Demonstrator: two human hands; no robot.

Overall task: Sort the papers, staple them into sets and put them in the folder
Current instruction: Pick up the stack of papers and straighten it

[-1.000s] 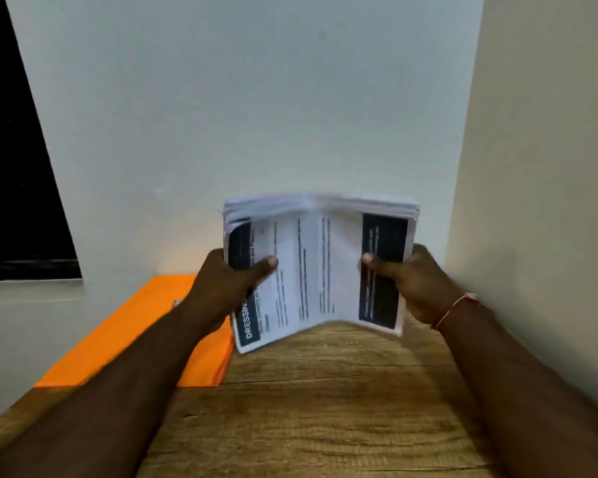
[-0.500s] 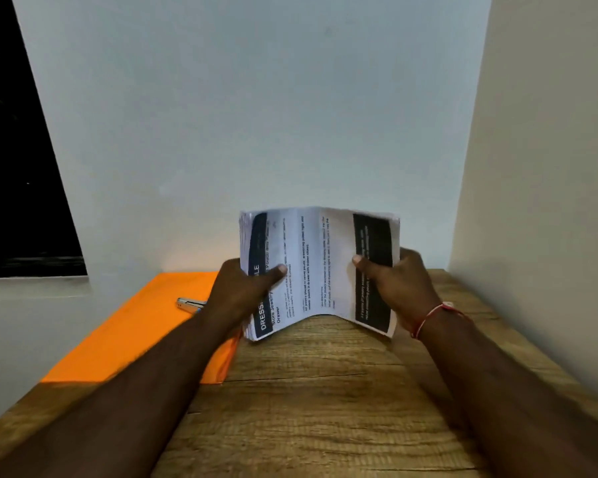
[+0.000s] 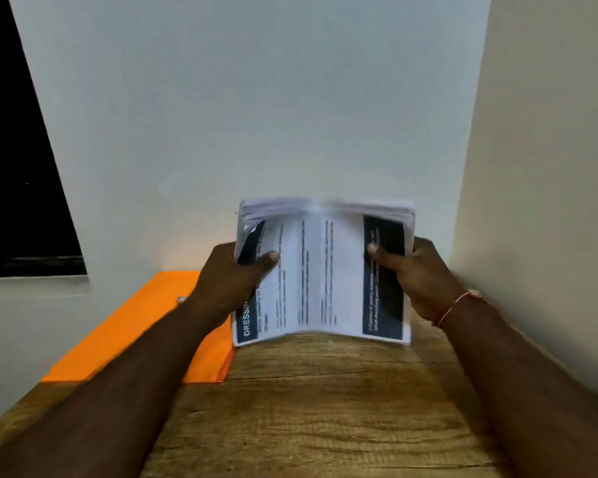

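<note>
Open wooden tabletop (image 3: pixel 325 415) nearside, orange folder (image 3: pixel 128 336) at left, paper stack (image 3: pixel 325 270) held upright centre, walls (image 3: pixel 256 115) behind and right

The left forearm (image 3: pixel 125 391) and right forearm (image 3: pixel 532 391) are bare. A thin red thread (image 3: pixel 451 307) circles the wrist behind the right hand (image 3: pixel 425 277), thickening to a pinkish bit at its outer side.

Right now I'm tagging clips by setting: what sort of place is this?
Likely an office or study desk corner: a wood-grain tabletop against plain white walls, a flat orange folder, and a stack of printed paper sheets gripped by the left hand and right hand.
</note>
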